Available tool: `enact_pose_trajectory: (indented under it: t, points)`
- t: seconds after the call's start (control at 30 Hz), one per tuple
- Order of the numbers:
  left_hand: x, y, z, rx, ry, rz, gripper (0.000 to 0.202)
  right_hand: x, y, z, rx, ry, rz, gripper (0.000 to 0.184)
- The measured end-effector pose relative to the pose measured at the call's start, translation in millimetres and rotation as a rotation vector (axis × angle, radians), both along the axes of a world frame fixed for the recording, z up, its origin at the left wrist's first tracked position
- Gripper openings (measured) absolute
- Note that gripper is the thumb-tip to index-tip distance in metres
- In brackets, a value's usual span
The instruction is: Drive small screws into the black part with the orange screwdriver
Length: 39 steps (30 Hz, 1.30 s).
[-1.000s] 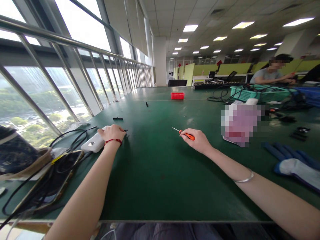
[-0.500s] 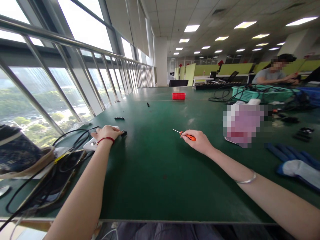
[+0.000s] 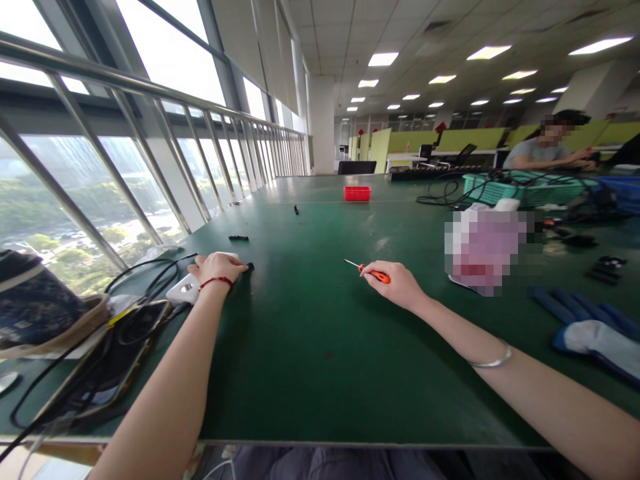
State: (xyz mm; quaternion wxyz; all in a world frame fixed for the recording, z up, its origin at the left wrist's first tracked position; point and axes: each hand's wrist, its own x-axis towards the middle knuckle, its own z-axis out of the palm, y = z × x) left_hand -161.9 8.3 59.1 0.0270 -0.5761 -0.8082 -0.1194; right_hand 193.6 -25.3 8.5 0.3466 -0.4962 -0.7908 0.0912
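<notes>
My right hand (image 3: 397, 283) is closed around a small screwdriver (image 3: 373, 272) with an orange handle, its thin metal tip pointing left over the green table (image 3: 310, 333). My left hand (image 3: 220, 267) rests at the table's left side with a red cord round the wrist. Its fingers curl over a small black part (image 3: 249, 267) lying just past the fingertips. A white power bank (image 3: 184, 288) sits right under and beside that hand.
Black cables, a phone (image 3: 107, 363) and a patterned pouch (image 3: 35, 307) crowd the left edge. Small black parts (image 3: 239, 237) lie further out, a red tray (image 3: 357, 193) far back. Blue-and-white gloves (image 3: 590, 330) lie right. Another person (image 3: 545, 150) sits at the far right behind teal baskets (image 3: 500, 187).
My left hand slid slightly left along the power bank and back, its fingers closing on the small black part. The right hand with the screwdriver stayed almost still.
</notes>
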Motion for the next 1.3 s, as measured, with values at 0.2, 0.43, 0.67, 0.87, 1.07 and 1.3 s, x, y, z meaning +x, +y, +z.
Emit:
enact_pose_trajectory:
  t: [0.2, 0.43, 0.67, 0.87, 1.07, 1.3]
  points:
    - [0.6, 3.7, 0.0, 0.010, -0.021, 0.033, 0.037, -0.1, -0.7, 1.4, -0.004, 0.000, 0.006, 0.019]
    - [13.6, 12.0, -8.3, 0.094, 0.038, -0.032, 0.024, -1.9, -6.1, 14.5, 0.000, 0.184, -0.009, 0.020]
    - [111.8, 7.3, -39.1, 0.175, -0.477, -0.792, 0.019, -2.1, -21.6, 43.0, 0.239, 0.487, -0.060, 0.011]
    - [154.5, -13.1, -51.1, 0.144, -0.438, -1.011, 0.014, 3.3, -23.3, 46.3, 0.336, 0.489, -0.149, 0.023]
    - [151.8, -12.4, -52.4, 0.148, -0.400, -1.025, 0.016, -0.2, -25.0, 44.1, 0.318, 0.458, -0.110, 0.024]
    - [152.8, -12.6, -52.1, 0.144, -0.391, -1.032, 0.016, -0.2, -22.6, 41.2, 0.314, 0.468, -0.099, 0.023]
